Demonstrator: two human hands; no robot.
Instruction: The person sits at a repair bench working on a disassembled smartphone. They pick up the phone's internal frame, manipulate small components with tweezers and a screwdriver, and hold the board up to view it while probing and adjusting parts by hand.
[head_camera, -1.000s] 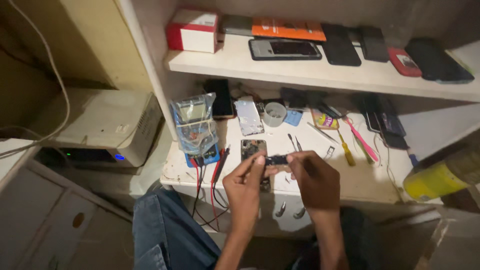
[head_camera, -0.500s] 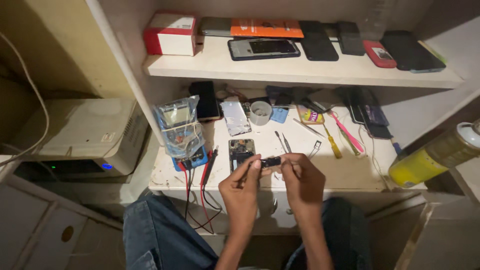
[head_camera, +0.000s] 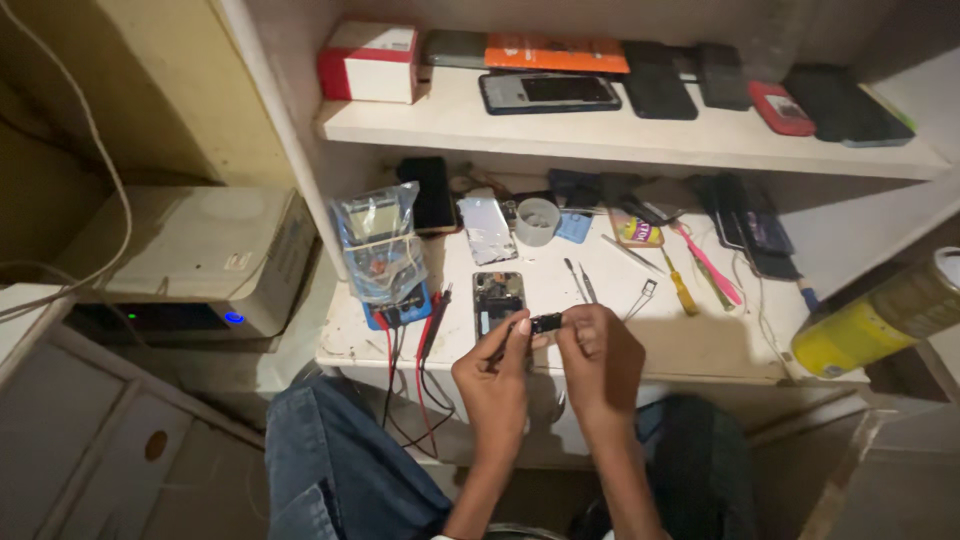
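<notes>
Both hands meet at the front edge of the white tabletop (head_camera: 700, 345), near the 6 o'clock part of the view. The left hand (head_camera: 495, 375) and the right hand (head_camera: 600, 360) pinch a small dark part (head_camera: 546, 323) between their fingertips, 1 hand at each end, fingers narrow around it. The part sits just above the tabletop edge, and whether it touches the surface cannot be told.

Just beyond it, toward 12 o'clock, lies an opened phone (head_camera: 498, 300) with its insides showing. At 10 o'clock of the hands stands a multimeter in a clear bag (head_camera: 380, 250), with red and black leads (head_camera: 425, 330) trailing over the edge. At 1 o'clock rest tweezers (head_camera: 580, 282), a yellow-handled screwdriver (head_camera: 682, 290) and a pink tool (head_camera: 712, 268). A small grey cup (head_camera: 537, 220) stands farther back.

The upper shelf (head_camera: 640, 140) carries a red and white box (head_camera: 368, 62) and several phones. A yellow spray can (head_camera: 880, 320) lies at 3 o'clock.
</notes>
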